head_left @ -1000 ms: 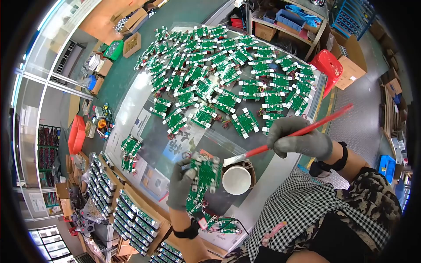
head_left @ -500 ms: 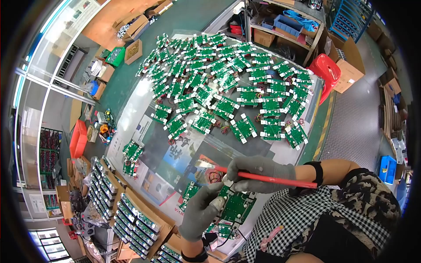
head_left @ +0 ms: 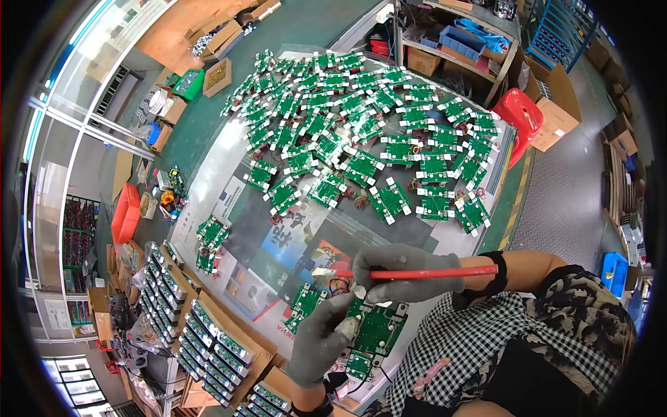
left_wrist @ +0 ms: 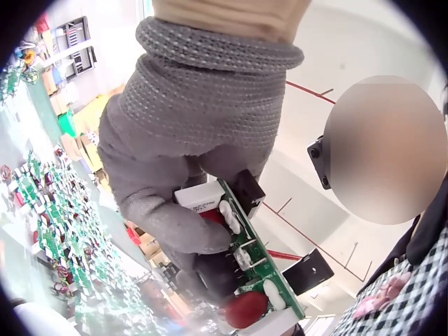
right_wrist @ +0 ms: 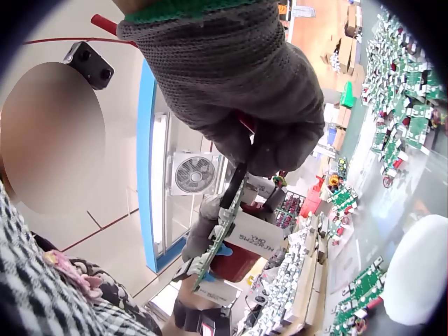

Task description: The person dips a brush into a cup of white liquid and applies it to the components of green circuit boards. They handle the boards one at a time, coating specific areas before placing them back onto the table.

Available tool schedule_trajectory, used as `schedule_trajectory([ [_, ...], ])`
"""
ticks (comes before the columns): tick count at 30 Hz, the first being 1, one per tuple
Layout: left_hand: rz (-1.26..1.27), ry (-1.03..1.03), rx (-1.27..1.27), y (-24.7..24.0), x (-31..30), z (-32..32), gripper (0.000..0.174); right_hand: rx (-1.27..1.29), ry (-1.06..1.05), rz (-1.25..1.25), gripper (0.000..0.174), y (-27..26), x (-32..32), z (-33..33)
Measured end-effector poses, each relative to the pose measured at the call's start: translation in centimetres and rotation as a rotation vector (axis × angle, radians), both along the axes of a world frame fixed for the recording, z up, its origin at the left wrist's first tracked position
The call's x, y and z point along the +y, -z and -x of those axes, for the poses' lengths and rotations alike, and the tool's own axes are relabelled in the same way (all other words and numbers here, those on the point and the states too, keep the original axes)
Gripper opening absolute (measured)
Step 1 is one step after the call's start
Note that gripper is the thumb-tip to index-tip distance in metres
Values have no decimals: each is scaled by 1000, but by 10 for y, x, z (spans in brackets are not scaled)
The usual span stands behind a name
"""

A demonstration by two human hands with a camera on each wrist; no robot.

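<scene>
My gloved left hand (head_left: 316, 344) grips a green circuit board (head_left: 381, 330) by its left edge, thumb toward me. In the left wrist view, the board (left_wrist: 264, 262) is seen edge-on, bearing white blocks, black parts and a red disc. My gloved right hand (head_left: 406, 267) holds a brush with a red handle (head_left: 445, 272); its pale bristles (head_left: 323, 273) point left, away from the board. The right fingertips meet at a black part on the board's upper edge in the right wrist view. Another circuit board (head_left: 303, 306) lies on the table left of the hands.
Many circuit boards (head_left: 361, 167) with wires cover the far half of the table. A white tub (right_wrist: 420, 269) stands nearby in the right wrist view. Cartons of boards (head_left: 208, 347) line the left side, and a red stool (head_left: 517, 118) stands beyond the right edge.
My right hand has come down and left from beside the tub to the board's upper edge, its brush swung level. My left hand has brought the board lower and right, over the tub in this view.
</scene>
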State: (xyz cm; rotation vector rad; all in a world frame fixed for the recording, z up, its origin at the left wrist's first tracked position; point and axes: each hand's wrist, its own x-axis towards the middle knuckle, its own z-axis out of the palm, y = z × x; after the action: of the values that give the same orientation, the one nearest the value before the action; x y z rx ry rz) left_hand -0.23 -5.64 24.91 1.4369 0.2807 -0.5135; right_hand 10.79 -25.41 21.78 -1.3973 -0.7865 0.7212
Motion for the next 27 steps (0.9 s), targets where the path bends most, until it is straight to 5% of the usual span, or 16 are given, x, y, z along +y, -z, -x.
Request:
schedule_trajectory([
  [4, 14, -101, -41, -3, 3, 3, 39, -142, 140, -13, 14, -26, -18, -13],
  [6, 7, -121, -20, 3, 14, 7, 40, 240, 84, -62, 24, -56, -38, -27],
  [8, -3, -138, 3, 5, 21, 10, 41, 129, 10, -100, 33, -59, -53, -36],
  [13, -6, -54, 51, 6, 21, 7, 40, 124, -57, 110, 20, -72, -61, -37],
  [20, 9, 0, 96, 0, 13, 0, 38, 75, -184, 35, 17, -67, -54, -30],
  [27, 16, -21, 112, 1, 12, 0, 38, 36, -82, 73, 18, -67, -56, -29],
])
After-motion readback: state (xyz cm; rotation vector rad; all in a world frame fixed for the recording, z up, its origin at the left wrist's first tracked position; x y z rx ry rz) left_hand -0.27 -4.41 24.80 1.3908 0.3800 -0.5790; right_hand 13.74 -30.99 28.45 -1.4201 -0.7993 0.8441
